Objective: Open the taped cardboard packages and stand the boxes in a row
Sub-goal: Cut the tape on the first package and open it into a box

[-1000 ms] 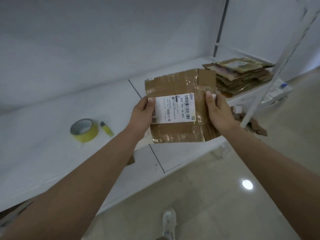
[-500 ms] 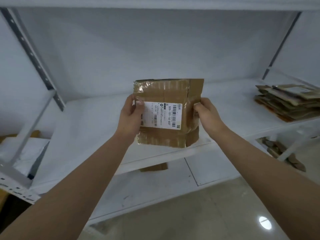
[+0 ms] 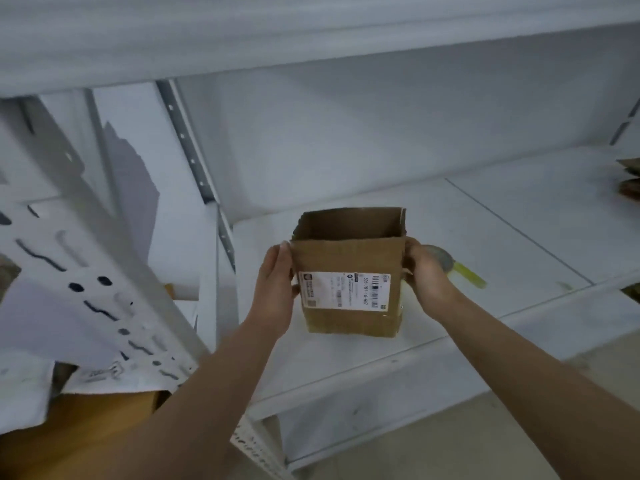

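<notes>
Cardboard box [image 3: 349, 292], squared open and upright, gripped at its sides by left hand [image 3: 275, 282] and right hand [image 3: 427, 275]

Yellow tape roll [image 3: 446, 263] mostly hidden behind right hand [image 3: 424, 275]. Brown cardboard stack [image 3: 630, 178] cut off by right edge. White shipping label [image 3: 346, 290] text illegible.

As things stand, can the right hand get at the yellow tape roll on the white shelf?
Probably yes, once freed: the right hand holds the open brown cardboard box, and the yellow tape roll lies just behind it on the white shelf, nothing between.
</notes>
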Tool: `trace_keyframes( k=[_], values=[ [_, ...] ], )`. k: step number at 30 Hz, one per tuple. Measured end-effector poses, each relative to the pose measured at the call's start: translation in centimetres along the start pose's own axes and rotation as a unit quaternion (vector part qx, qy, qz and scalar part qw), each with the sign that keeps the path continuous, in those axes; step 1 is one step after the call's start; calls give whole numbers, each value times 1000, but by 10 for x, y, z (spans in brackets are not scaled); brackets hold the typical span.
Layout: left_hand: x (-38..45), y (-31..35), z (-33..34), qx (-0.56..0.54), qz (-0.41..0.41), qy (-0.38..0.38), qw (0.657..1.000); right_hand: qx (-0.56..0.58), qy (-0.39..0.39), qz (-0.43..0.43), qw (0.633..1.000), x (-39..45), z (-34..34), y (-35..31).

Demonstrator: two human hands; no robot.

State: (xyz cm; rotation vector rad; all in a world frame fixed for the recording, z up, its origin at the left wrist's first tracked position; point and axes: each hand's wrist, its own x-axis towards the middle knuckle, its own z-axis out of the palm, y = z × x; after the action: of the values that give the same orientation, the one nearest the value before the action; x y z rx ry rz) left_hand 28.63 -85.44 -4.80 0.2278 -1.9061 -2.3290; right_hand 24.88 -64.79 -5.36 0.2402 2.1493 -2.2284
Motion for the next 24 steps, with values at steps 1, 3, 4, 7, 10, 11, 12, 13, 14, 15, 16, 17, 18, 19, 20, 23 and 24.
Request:
trace_keyframes(
  k=[1,3,4,7,10,11,12,13,14,15,16,17,18,19,20,23,24],
  values=[
    [1,-1,-1,-2,-9,-7,1000,14,5,8,1000,0,2,2],
    [3,-4,-3,-5,-19,-19,1000,39,13,17,999,3,2,5],
    [4,-4,-4,-4,-21,-24,999,48,19,18,998,2,1,4],
    [8,-4,-1,-1,-23,-72,997,90,27,23,995,0,-3,1],
    [13,-8,1,-4,-46,-135,990,87,-14,41,995,0,-8,2],
    [12,-12,1,-7,-56,-148,987,74,-22,47,996,-1,-10,3],
    [10,-15,1,-10,-67,-159,985,54,-28,51,997,-2,-12,6],
    [8,-20,1,-15,-74,-168,983,31,-31,50,998,-3,-13,9],
    [5,-25,1,-24,-77,-177,981,13,-40,40,998,-4,-16,15],
    [3,-29,2,-35,-74,-187,979,6,-50,26,998,-5,-20,20],
    [1,-32,3,-41,-68,-194,978,13,-61,14,998,-5,-24,25],
    [0,-35,5,-47,-60,-198,977,26,-69,2,997,-7,-29,28],
    [0,-36,7,-53,-52,-199,977,35,-74,-15,997,-7,-32,30],
    [0,-37,9,-60,-42,-199,977,42,-77,-33,996,-8,-34,32],
    [0,-38,11,-69,-33,-195,978,49,-83,-52,994,-9,-34,34],
    [-2,-41,13,-84,-14,-172,981,71,-69,-110,989,-10,-34,40],
    [-3,-43,14,-85,-8,-166,982,74,-60,-117,989,-10,-34,41]
  ],
)
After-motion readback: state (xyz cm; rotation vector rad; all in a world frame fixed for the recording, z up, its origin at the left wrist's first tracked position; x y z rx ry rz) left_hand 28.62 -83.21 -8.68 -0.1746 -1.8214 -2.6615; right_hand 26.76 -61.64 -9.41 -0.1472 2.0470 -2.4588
